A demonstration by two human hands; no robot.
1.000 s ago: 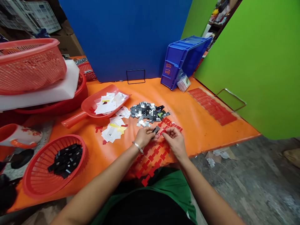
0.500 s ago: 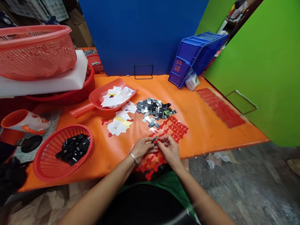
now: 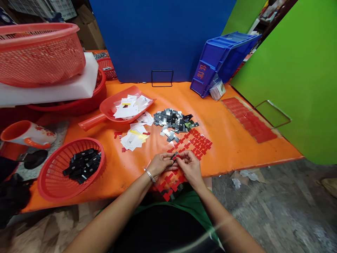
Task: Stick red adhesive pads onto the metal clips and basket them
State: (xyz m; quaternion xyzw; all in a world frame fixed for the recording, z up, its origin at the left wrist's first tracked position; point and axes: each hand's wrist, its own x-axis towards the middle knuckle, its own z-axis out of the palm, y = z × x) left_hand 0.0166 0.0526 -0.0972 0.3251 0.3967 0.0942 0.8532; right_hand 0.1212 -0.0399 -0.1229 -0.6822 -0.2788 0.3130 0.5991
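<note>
left hand: the small dark piece (image 3: pixel 174 155) is pinched between the thumb and fingers of the left hand (image 3: pixel 158 165).
right hand: the thumb and fingertips of the right hand (image 3: pixel 191 168) are pressed in at the piece; a bit of red is seen there, but what is pinched by them cannot be told.
red shapes: the clear sheet of red shapes (image 3: pixel 201 142) is laid on the orange table (image 3: pixel 223 154), partly under both hands.
basket: black parts (image 3: pixel 83 165) are held in the red basket (image 3: pixel 43 179), to the left.
metal bits: the pile of metal bits (image 3: pixel 172 121) is set past the hands.
papers: loose papers (image 3: pixel 133 140) are spread left of the pile; more are held in the red scoop (image 3: pixel 92 123).
cup: the cup (image 3: pixel 39 135) is set behind the basket.
blue bin: the blue bin (image 3: pixel 201 75) is tipped on its side near the blue board (image 3: pixel 158 38).
</note>
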